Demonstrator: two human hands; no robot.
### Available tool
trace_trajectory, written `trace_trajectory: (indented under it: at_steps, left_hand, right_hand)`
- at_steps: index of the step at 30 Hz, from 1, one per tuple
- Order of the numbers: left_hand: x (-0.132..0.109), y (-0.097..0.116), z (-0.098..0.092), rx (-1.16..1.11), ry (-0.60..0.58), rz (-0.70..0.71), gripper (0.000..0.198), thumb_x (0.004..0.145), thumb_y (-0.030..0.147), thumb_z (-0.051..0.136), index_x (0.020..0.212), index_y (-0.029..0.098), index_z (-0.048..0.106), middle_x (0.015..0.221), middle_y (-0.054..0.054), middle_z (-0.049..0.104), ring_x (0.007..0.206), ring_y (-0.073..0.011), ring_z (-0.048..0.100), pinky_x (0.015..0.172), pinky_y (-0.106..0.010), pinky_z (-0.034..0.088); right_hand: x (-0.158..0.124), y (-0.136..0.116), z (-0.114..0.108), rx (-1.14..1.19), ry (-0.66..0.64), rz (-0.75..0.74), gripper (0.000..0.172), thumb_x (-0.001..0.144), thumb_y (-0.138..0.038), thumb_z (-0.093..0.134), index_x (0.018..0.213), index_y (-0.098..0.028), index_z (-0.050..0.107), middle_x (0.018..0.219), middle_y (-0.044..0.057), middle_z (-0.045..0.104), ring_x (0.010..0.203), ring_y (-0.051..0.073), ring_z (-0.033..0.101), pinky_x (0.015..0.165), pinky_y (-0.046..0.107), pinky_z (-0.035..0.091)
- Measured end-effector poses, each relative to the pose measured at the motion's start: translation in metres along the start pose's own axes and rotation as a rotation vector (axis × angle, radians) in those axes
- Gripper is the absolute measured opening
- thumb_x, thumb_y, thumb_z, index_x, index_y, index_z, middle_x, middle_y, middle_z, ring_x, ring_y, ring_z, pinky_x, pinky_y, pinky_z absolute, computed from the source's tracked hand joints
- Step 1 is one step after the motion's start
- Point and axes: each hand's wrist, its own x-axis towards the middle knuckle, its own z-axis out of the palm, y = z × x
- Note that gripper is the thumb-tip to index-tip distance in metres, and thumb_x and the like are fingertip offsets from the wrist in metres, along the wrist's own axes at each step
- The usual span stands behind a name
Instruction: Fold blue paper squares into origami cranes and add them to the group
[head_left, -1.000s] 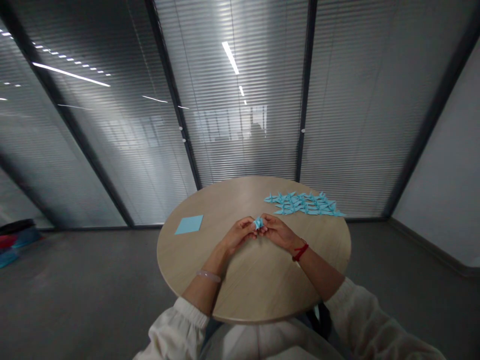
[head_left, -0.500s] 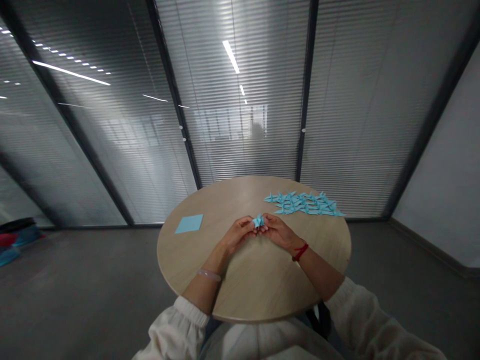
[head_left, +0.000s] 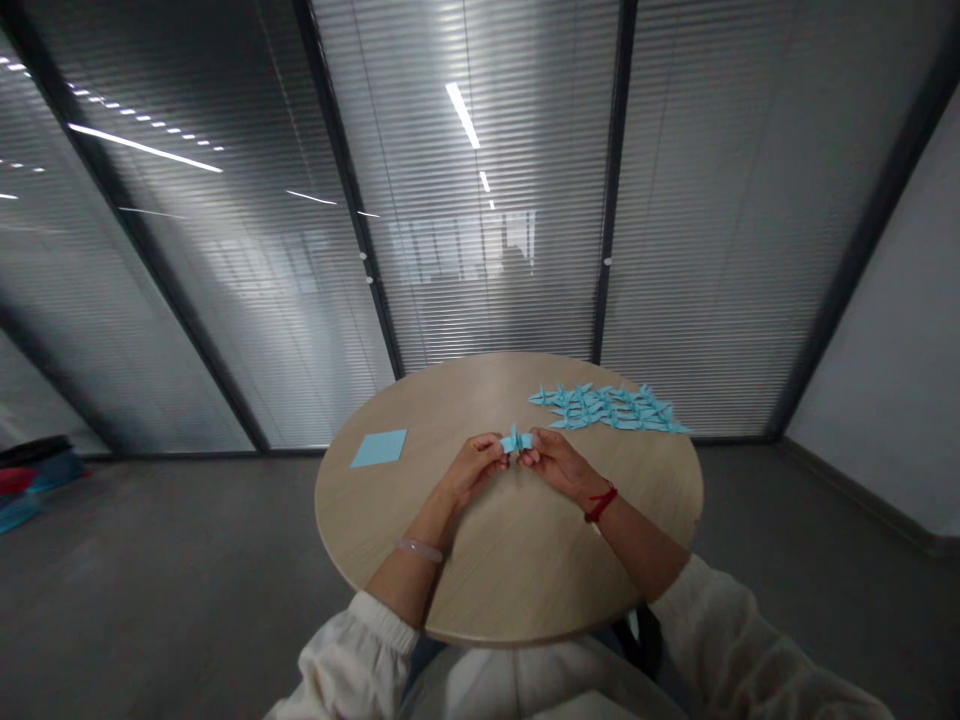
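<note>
Between my two hands is a light blue folded paper crane, held just above the table with its wings spread to both sides. My left hand pinches the wing on the left. The opposite wing is between the thumb and fingers of my right hand. Several finished paper cranes of the same blue lie in close rows toward the back right of the table. Over on the left rests a flat stack or sheet of blue paper; its thickness cannot be made out.
The round wooden table reaches up to my body. Behind it stands a glass partition with blinds. On the floor at far left are a dark-rimmed container and red and blue things.
My hands have drawn slightly apart, and the crane's wings now stretch out flat to the sides. Before, it looked more bunched between my fingers.
</note>
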Motion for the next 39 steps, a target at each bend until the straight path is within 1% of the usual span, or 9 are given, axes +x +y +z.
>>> trace_trajectory:
  at_steps: [5, 12, 17, 23, 28, 30, 34, 36, 39]
  left_hand:
    - [0.0019, -0.0003, -0.0015, 0.007, 0.021, 0.042, 0.044, 0.057, 0.049, 0.08, 0.058, 0.013, 0.057, 0.055, 0.001, 0.054, 0.055, -0.0093, 0.049, 0.055, -0.022, 0.034]
    - [0.0042, -0.0026, -0.0058, -0.074, 0.041, 0.097, 0.044, 0.058, 0.048, 0.08, 0.055, 0.013, 0.053, 0.054, 0.003, 0.049, 0.053, -0.0074, 0.044, 0.055, -0.022, 0.034]
    - [0.0036, -0.0004, -0.0031, -0.1, 0.057, 0.104, 0.047, 0.056, 0.049, 0.081, 0.053, 0.014, 0.049, 0.054, 0.004, 0.045, 0.053, -0.0073, 0.041, 0.054, -0.023, 0.032]
    - [0.003, 0.0002, -0.0026, -0.135, 0.016, 0.118, 0.047, 0.058, 0.046, 0.081, 0.052, 0.014, 0.047, 0.052, 0.004, 0.042, 0.05, -0.0061, 0.037, 0.051, -0.023, 0.029]
    - [0.0029, 0.0021, -0.0006, -0.104, 0.061, 0.089, 0.052, 0.052, 0.049, 0.083, 0.048, 0.015, 0.044, 0.048, 0.005, 0.042, 0.046, -0.0055, 0.035, 0.048, -0.022, 0.026]
    - [0.0035, 0.0023, -0.0008, -0.109, 0.073, 0.093, 0.052, 0.054, 0.049, 0.082, 0.046, 0.015, 0.043, 0.046, 0.005, 0.039, 0.045, -0.0053, 0.033, 0.046, -0.021, 0.025]
    - [0.0058, 0.0021, -0.0048, -0.17, 0.086, 0.139, 0.057, 0.066, 0.057, 0.071, 0.042, 0.015, 0.042, 0.044, 0.005, 0.034, 0.045, -0.006, 0.033, 0.044, -0.02, 0.026]
    - [0.0069, 0.0025, -0.0071, -0.17, 0.167, 0.147, 0.053, 0.069, 0.06, 0.067, 0.048, 0.014, 0.051, 0.049, 0.003, 0.042, 0.049, -0.007, 0.039, 0.047, -0.02, 0.032]
    - [0.0073, 0.0035, -0.0074, -0.121, 0.279, 0.132, 0.043, 0.068, 0.056, 0.071, 0.077, 0.014, 0.068, 0.072, -0.003, 0.059, 0.069, -0.0116, 0.054, 0.061, -0.022, 0.042]
  right_hand:
    - [0.0004, -0.0004, -0.0012, 0.006, 0.023, -0.02, 0.037, 0.062, -0.044, 0.08, 0.057, -0.019, 0.054, 0.053, -0.004, 0.049, 0.057, 0.012, 0.049, 0.066, 0.03, 0.043]
    - [0.0016, 0.004, -0.0062, 0.022, 0.033, -0.015, 0.028, 0.071, -0.041, 0.075, 0.064, -0.017, 0.062, 0.062, 0.001, 0.06, 0.062, 0.013, 0.054, 0.065, 0.029, 0.044]
    - [0.0027, 0.003, -0.0058, 0.039, 0.077, -0.044, 0.031, 0.068, -0.042, 0.077, 0.059, -0.017, 0.061, 0.056, -0.001, 0.057, 0.057, 0.012, 0.053, 0.065, 0.027, 0.044]
    - [0.0023, 0.0006, -0.0041, 0.025, 0.091, -0.05, 0.032, 0.068, -0.043, 0.076, 0.059, -0.018, 0.06, 0.056, -0.001, 0.056, 0.058, 0.012, 0.052, 0.065, 0.028, 0.044]
    - [0.0032, 0.0015, -0.0059, 0.036, 0.076, -0.047, 0.028, 0.072, -0.04, 0.074, 0.061, -0.017, 0.06, 0.059, -0.001, 0.056, 0.061, 0.012, 0.052, 0.066, 0.027, 0.043]
    - [0.0042, 0.0017, -0.0071, 0.058, 0.075, -0.05, 0.026, 0.074, -0.037, 0.073, 0.062, -0.017, 0.061, 0.06, -0.001, 0.056, 0.062, 0.012, 0.052, 0.066, 0.027, 0.043]
    - [0.005, 0.0009, -0.009, 0.129, 0.106, -0.025, 0.021, 0.072, -0.03, 0.074, 0.063, -0.017, 0.06, 0.059, -0.002, 0.053, 0.06, 0.011, 0.05, 0.064, 0.026, 0.042]
    - [0.0047, 0.0005, -0.0095, 0.149, 0.112, 0.018, 0.02, 0.07, -0.027, 0.075, 0.063, -0.017, 0.058, 0.057, -0.003, 0.05, 0.059, 0.011, 0.049, 0.063, 0.026, 0.041]
    - [0.0038, 0.0006, -0.0095, 0.105, 0.103, 0.102, 0.018, 0.071, -0.026, 0.072, 0.064, -0.017, 0.058, 0.055, -0.004, 0.047, 0.056, 0.011, 0.048, 0.062, 0.026, 0.04]
